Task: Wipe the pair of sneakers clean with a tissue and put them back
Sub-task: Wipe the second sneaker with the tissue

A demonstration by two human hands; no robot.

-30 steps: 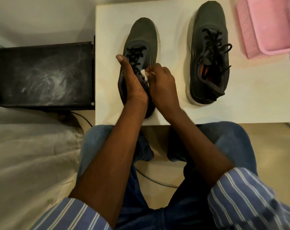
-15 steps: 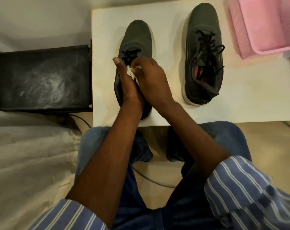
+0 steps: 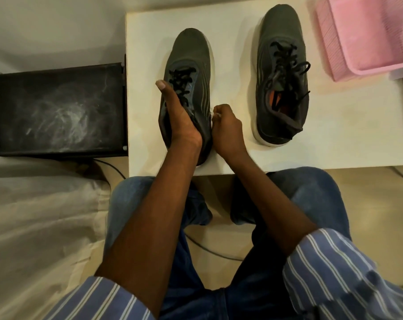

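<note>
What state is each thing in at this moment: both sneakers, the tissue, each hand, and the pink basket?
Left sneaker: flat on the white table, laced, held steady.
Right sneaker: flat on the table, untouched, laces loose.
Tissue: bunched up, mostly hidden, against the left sneaker's right side.
Left hand: grips the left sneaker at its opening.
Right hand: curled around the tissue.
Pink basket: on the table's far right; contents out of view.

Two dark grey sneakers on one white table: left sneaker, right sneaker. One scrap of white tissue. Two hands: left hand, right hand. One pink basket. One black box. Two striped sleeves, two denim-clad knees. One brown object at the far right edge, only partly visible.
</note>
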